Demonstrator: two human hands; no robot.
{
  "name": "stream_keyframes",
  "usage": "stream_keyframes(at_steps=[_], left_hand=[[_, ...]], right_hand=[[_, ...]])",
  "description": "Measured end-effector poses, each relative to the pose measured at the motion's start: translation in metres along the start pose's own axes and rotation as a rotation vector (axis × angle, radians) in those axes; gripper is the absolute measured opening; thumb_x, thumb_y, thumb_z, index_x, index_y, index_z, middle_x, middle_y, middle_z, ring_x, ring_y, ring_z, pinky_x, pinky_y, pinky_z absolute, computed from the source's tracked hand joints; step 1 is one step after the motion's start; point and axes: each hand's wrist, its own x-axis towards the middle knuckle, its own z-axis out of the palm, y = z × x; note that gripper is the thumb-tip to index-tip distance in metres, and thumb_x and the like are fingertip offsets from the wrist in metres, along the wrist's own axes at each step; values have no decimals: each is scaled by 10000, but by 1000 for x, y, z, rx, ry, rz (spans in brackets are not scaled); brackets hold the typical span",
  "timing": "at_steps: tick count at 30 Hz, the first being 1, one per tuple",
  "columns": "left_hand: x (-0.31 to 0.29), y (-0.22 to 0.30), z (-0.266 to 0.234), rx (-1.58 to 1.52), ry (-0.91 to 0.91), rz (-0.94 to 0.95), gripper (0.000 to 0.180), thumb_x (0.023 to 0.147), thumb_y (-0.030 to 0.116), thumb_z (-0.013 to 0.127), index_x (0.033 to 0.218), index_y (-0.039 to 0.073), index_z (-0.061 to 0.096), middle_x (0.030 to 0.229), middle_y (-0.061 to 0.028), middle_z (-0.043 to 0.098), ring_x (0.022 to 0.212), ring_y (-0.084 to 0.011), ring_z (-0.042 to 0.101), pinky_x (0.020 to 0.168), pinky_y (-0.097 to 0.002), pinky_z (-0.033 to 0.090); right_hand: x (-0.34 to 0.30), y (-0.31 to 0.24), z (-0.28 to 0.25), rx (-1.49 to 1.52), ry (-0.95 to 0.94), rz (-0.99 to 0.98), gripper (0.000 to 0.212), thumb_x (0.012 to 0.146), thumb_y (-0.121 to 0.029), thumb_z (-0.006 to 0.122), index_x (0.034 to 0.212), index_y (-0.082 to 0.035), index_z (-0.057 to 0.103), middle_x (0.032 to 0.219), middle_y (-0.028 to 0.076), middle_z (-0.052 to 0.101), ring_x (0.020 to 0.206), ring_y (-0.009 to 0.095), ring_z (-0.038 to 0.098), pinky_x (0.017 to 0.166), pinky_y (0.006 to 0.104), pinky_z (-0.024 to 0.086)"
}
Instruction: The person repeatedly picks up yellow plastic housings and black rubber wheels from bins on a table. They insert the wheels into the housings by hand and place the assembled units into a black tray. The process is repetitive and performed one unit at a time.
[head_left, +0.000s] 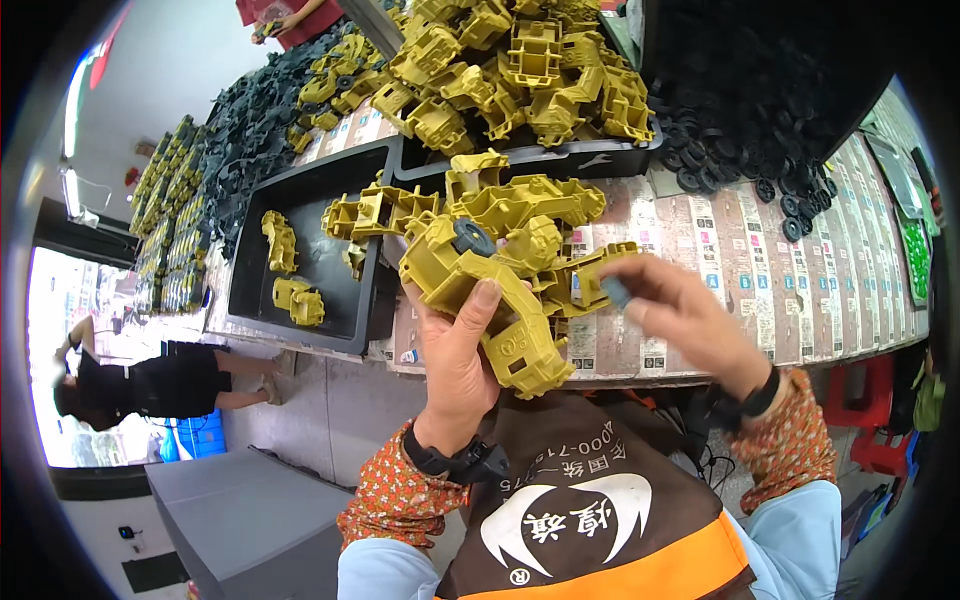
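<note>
My left hand (455, 375) is wrapped around a yellow plastic toy vehicle body (520, 345), its thumb pressed on the near side. One dark wheel (473, 237) sits on that body near its upper left end. To the right, the fingers of my right hand (690, 315) pinch a small dark wheel (615, 291), slightly smeared by motion and apart from the held body. Several more yellow vehicle bodies (540, 198) lie heaped on the table just beyond my hands, partly hidden by the held one.
A black tray (290, 338) with a few yellow bodies stands at left. Behind it, a black bin (610, 158) overflows with yellow bodies. Loose black wheels (740, 130) are piled at far right, dark parts (265, 110) at far left. Another person's hands (290, 22) show at the far end.
</note>
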Motion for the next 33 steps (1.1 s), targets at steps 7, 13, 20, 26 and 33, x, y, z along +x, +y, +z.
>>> stream_keyframes(at_steps=[7, 13, 20, 26, 33], left_hand=[[-6, -8, -5, 67, -33, 48, 727, 966, 46, 732, 1531, 142, 285, 1349, -70, 550, 1167, -190, 622, 977, -349, 562], [-10, -12, -2, 150, 12, 196, 843, 956, 27, 739, 1589, 145, 195, 1430, -80, 467, 1266, -205, 554, 1030, -353, 524], [-17, 2, 11, 240, -8, 350, 940, 879, -63, 774, 1594, 127, 194, 1475, -84, 421, 1273, -193, 524, 1048, -335, 503], [-16, 0, 8, 288, -91, 520, 922, 861, -69, 788, 1564, 105, 219, 1466, -80, 404, 1302, -192, 520, 1067, -342, 491], [1, 42, -1, 339, -50, 407, 950, 892, -78, 746, 1599, 174, 163, 1478, -95, 450, 1240, -233, 597, 993, -414, 584]], right_hand=[[-20, 12, 43, 308, -96, 86, 442, 1058, -167, 579, 1472, -38, 490, 1253, 18, 568, 1011, 76, 575, 860, 254, 522], [-22, 14, 54, 267, -32, 9, 454, 1045, -114, 572, 1483, -14, 506, 1245, 69, 582, 1012, 127, 598, 878, 280, 527], [-31, 15, 70, -234, 62, -334, 666, 851, 67, 537, 1513, 29, 472, 1144, 204, 583, 977, 326, 611, 911, 363, 508], [-24, 9, 77, -327, -19, -379, 840, 700, 5, 506, 1535, 57, 426, 1217, 240, 544, 1083, 398, 570, 1015, 374, 450], [1, -20, 73, -255, -136, -379, 730, 779, 27, 586, 1504, 13, 500, 1230, 215, 604, 1061, 290, 649, 860, 344, 574]])
